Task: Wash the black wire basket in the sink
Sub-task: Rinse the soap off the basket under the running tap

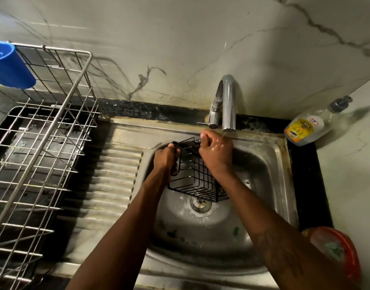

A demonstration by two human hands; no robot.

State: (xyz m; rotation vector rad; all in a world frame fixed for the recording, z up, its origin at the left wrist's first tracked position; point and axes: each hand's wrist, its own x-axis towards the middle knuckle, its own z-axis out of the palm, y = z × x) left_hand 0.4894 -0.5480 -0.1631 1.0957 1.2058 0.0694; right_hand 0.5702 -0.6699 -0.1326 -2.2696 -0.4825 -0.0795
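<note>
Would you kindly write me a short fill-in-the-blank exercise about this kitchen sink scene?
The left hand and the right hand both hold the black wire basket over the steel ____.
The plastic cup on the silver wire dish rack is ____.
The clear soap bottle with the yellow label sits to the ____ of the chrome tap.
Missing words: sink, blue, right.

Dim and yellowish. Lit from the left: shadows of silver wire dish rack [44,139] and clear plastic soap bottle [305,127] thrown rightward on the white marble wall [179,49]. Glints on curved chrome tap [229,105] and stainless steel sink [269,164]. Left edge motion-smeared, corners bowed.
</note>
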